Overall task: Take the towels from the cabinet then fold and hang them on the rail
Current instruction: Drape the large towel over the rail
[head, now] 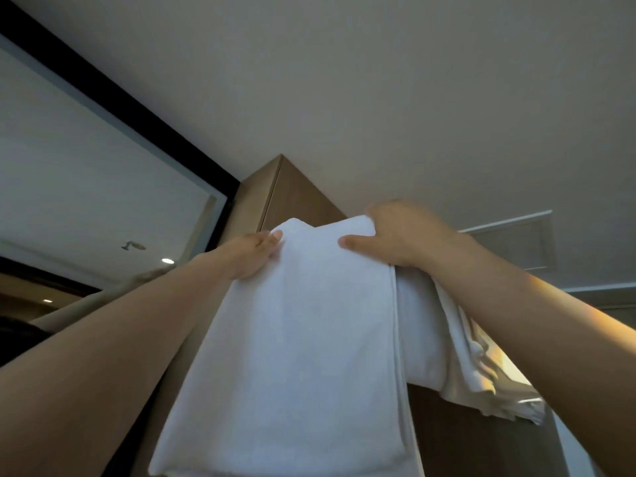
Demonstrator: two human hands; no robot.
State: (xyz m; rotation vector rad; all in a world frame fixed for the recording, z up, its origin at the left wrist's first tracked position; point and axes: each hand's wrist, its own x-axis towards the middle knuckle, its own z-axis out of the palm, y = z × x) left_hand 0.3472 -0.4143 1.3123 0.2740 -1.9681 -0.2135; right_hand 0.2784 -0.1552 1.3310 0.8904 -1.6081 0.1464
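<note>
A folded white towel (296, 346) hangs in front of me, held up high before the brown wooden cabinet (292, 197). My left hand (253, 253) grips its upper left corner. My right hand (399, 232) grips the upper right edge, thumb on the front face and fingers behind. A second, crumpled white towel (468, 359) hangs lower right, behind my right forearm. No rail is in view.
The camera looks steeply upward at the pale ceiling (378, 80). A black-framed mirror (86, 173) fills the left side and reflects my arm. A recessed ceiling panel (516, 242) lies at the right.
</note>
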